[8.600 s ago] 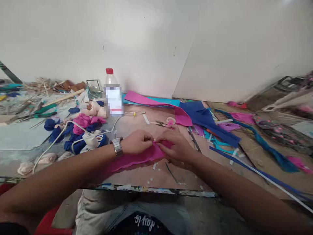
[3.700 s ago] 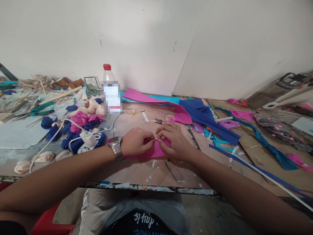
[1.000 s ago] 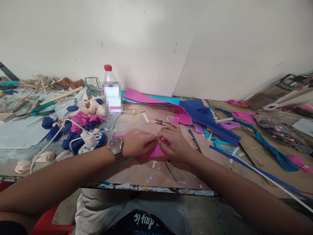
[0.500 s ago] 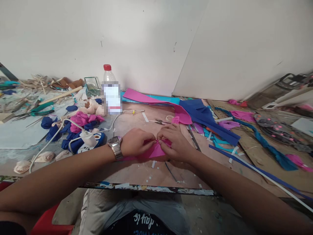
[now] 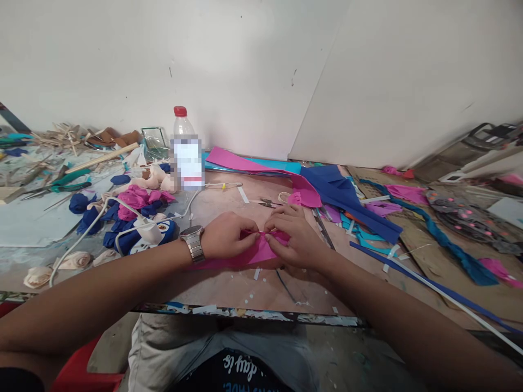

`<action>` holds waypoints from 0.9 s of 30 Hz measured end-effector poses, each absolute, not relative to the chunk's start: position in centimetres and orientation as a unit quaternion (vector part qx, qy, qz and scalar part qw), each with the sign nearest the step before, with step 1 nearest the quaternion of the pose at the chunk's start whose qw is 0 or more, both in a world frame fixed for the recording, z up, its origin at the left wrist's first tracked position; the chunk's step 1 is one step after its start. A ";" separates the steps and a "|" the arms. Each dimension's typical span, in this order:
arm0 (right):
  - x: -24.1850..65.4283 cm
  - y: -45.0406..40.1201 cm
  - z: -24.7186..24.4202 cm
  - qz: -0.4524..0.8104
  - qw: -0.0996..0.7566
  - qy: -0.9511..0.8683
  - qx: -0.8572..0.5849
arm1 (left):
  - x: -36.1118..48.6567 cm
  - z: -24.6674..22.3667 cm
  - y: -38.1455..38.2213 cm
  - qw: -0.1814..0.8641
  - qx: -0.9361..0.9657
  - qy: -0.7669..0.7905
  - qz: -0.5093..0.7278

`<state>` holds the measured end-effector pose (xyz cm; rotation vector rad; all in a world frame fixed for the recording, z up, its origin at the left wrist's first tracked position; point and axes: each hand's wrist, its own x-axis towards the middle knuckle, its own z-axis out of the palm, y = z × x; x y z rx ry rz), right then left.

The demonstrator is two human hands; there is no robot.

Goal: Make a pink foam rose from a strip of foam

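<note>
A strip of bright pink crepe paper (image 5: 257,253) lies low over the table between my hands. My left hand (image 5: 229,234), with a metal watch (image 5: 193,242) on its wrist, pinches the strip's upper edge between thumb and forefinger. Close beside it, my right hand (image 5: 294,237) pinches the same edge, the two thumbs almost meeting. Part of the paper is hidden under the fingers and the left wrist. Just beyond the right hand sit a small pink paper rosette (image 5: 297,198) and a pair of small scissors or snips (image 5: 267,203), partly covered.
To the left are a power strip (image 5: 163,233) with a white cable, pink and blue paper rosettes (image 5: 134,198) and green-handled pliers (image 5: 69,179). A phone (image 5: 188,163) leans on a bottle (image 5: 182,126). Blue paper (image 5: 339,190) and a white rod (image 5: 449,298) lie right.
Both hands keep their pinch on the pink paper with only slight finger movement. The view has shifted very little; other things stay where they were.
</note>
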<state>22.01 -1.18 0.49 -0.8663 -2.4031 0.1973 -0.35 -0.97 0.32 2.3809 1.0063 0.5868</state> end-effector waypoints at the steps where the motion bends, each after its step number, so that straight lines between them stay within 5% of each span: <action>1: 22.0 -1.2 0.5 0.072 0.285 -0.900 -0.322 | -0.4 0.3 -1.0 0.248 0.870 0.367 0.216; 27: 22.0 -1.0 0.5 0.087 0.258 -0.906 -0.323 | -0.5 0.1 -0.2 0.282 0.854 0.384 0.209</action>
